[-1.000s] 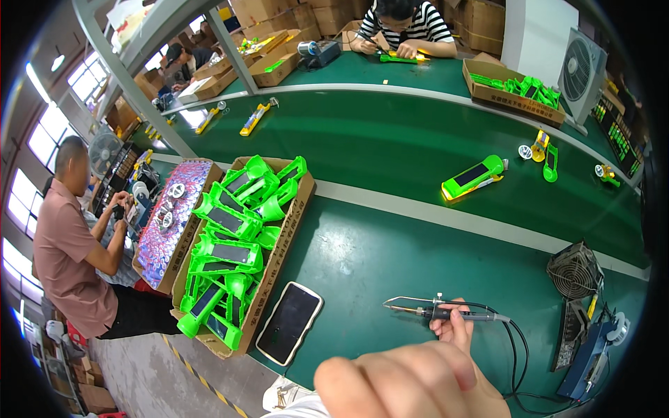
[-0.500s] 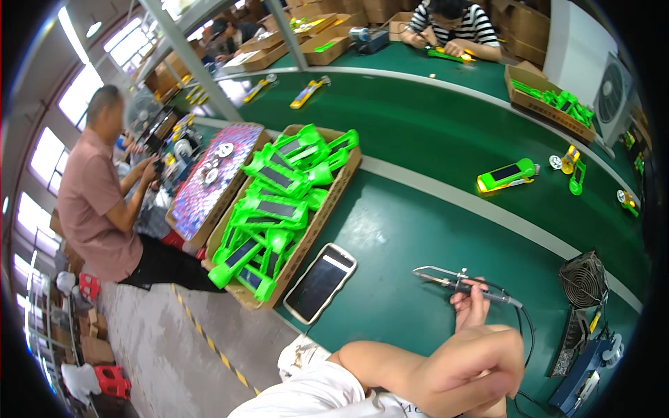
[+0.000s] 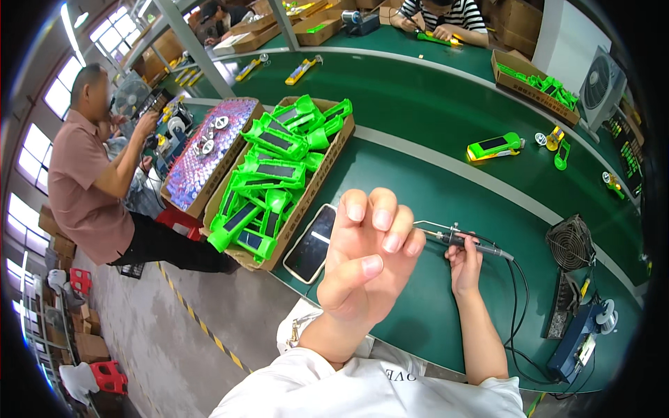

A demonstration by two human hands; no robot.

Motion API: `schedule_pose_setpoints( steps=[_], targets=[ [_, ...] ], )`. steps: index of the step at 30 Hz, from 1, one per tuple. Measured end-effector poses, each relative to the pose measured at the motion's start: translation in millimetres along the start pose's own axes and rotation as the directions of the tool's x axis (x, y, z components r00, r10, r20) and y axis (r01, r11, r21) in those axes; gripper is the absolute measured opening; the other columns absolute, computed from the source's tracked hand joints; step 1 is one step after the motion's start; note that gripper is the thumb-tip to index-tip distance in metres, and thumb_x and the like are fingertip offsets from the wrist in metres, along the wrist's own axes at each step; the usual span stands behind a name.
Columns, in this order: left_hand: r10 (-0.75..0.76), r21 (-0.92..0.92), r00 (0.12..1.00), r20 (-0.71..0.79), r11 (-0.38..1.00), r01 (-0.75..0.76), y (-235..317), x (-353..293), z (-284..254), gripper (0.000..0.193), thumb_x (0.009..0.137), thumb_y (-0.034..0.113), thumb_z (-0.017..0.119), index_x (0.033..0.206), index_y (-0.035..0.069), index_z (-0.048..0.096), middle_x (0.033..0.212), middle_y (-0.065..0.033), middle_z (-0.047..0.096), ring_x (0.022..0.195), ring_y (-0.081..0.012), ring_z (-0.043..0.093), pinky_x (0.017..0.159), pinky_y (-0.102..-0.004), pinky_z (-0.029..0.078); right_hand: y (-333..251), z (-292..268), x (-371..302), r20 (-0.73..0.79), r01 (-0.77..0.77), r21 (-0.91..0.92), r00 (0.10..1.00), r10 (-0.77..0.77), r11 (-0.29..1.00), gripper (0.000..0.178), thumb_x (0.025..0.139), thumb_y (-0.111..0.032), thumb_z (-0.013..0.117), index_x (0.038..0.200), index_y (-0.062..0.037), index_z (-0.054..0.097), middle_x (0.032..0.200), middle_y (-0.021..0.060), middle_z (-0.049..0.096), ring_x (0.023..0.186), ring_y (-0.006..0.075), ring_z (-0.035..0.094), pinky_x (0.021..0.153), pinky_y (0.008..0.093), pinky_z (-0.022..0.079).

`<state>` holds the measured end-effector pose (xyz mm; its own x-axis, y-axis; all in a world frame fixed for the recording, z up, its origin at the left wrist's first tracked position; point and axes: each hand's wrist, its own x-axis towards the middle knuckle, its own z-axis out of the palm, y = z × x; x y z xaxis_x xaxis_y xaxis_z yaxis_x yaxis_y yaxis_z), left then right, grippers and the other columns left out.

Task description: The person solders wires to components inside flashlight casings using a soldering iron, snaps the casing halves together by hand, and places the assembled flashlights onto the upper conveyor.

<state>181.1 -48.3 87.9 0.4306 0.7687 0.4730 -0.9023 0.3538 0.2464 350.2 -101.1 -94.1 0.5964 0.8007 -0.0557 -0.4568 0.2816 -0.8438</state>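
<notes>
My left hand is raised in front of me, palm showing and fingers loosely bent and apart, with nothing in it. It covers part of a phone in a pale case that lies on the green bench. Farther right, my right hand grips a soldering iron by its dark handle. The iron's thin metal tip and a slim guide tube point left, behind my left fingertips. A black cable trails from its back end.
Left of the phone, a cardboard box holds green plastic housings with dark panels. Beyond runs a green conveyor carrying a green-yellow lamp. A small fan and blue solder station stand at right. Another person stands at left.
My left hand has swung from beside my right forearm, left and up, and its fingers have opened. My right hand still holds the soldering iron. The view has shifted slightly.
</notes>
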Motion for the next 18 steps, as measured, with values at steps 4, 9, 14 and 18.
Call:
schedule_pose_setpoints(
  steps=[4, 9, 14, 18],
  targets=[
    [0.028, -0.037, 0.999, 0.045, 0.999, -0.026, 3, -5, 3, 0.039, 0.064, -0.001, 0.050, 0.097, 0.016, 0.037, 0.091, -0.0020, 0.037, 0.077, -0.0127, 0.039, 0.072, -0.0288, 0.035, -1, 2, 0, 0.001, -0.012, 0.001, 1.000, 0.012, 1.000, 0.021, 0.089, -0.023, 0.040, 0.088, -0.0035, 0.049, 0.065, 0.0036, 0.048, 0.058, 0.0090, 0.042, 0.057, 0.0212, 0.038],
    [0.040, -0.091, 0.997, 0.061, 0.995, -0.035, 3, -11, 5, 0.044, 0.064, -0.004, 0.050, 0.101, 0.017, 0.038, 0.093, -0.0022, 0.038, 0.076, -0.0122, 0.041, 0.072, -0.0282, 0.036, -2, 3, 1, 0.014, 0.002, -0.003, 1.000, -0.002, 1.000, 0.022, 0.088, -0.024, 0.041, 0.088, -0.0040, 0.050, 0.064, 0.0025, 0.047, 0.057, 0.0089, 0.043, 0.057, 0.0218, 0.038],
    [0.015, -0.016, 0.995, 0.100, 1.000, -0.013, 6, -13, 7, 0.039, 0.067, -0.002, 0.054, 0.098, 0.015, 0.038, 0.092, 0.0013, 0.037, 0.076, -0.0081, 0.045, 0.071, -0.0294, 0.034, -3, 5, -1, 0.004, -0.007, -0.018, 1.000, 0.008, 1.000, 0.023, 0.088, -0.026, 0.042, 0.088, -0.0042, 0.050, 0.063, 0.0015, 0.046, 0.057, 0.0088, 0.043, 0.057, 0.0226, 0.037],
    [0.035, -0.099, 0.998, 0.061, 0.995, -0.029, 3, -15, 10, 0.043, 0.064, -0.007, 0.052, 0.097, 0.018, 0.037, 0.094, -0.0004, 0.038, 0.073, -0.0119, 0.043, 0.070, -0.0282, 0.036, -1, 3, 1, 0.020, 0.001, -0.002, 1.000, -0.001, 1.000, 0.024, 0.088, -0.026, 0.042, 0.090, -0.0040, 0.050, 0.063, 0.0015, 0.046, 0.058, 0.0090, 0.042, 0.057, 0.0229, 0.036]
  ],
)
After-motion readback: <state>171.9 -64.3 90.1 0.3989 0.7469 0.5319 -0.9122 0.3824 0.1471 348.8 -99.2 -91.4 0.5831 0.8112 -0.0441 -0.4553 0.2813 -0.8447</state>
